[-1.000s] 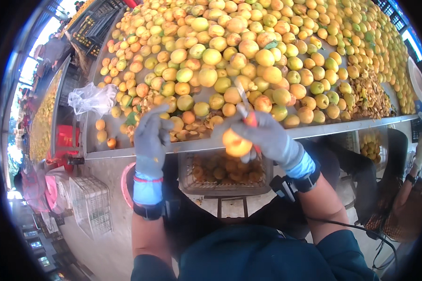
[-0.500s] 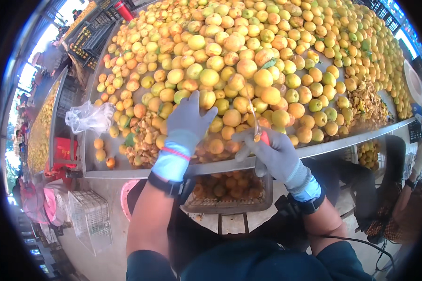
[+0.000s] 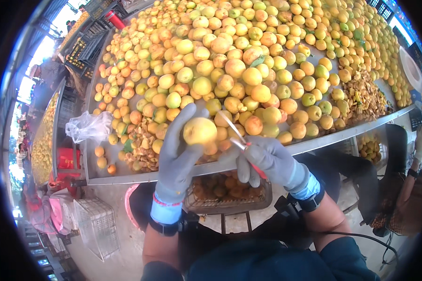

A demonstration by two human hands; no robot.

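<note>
My left hand, in a grey glove, holds a yellow apricot-like fruit between thumb and fingers, just above the near edge of the heap. To its right, my gloved right hand is closed round a small red-handled knife. Its thin metal blade points up and left toward the fruit, with a gap between them. A second short metal part shows near the handle, its shape unclear. Beyond both hands spreads a heap of yellow, orange and greenish fruit on a metal-rimmed table.
Brown trimmings lie left of my hands, more to the right. A clear plastic bag rests at the table's left edge. Below the rim stands a crate of darker fruit. Another person's arm shows at far right.
My left hand has drawn back from the heap, now with a fruit in it. My right hand has moved slightly down, and the knife blade has tilted left toward that fruit.
</note>
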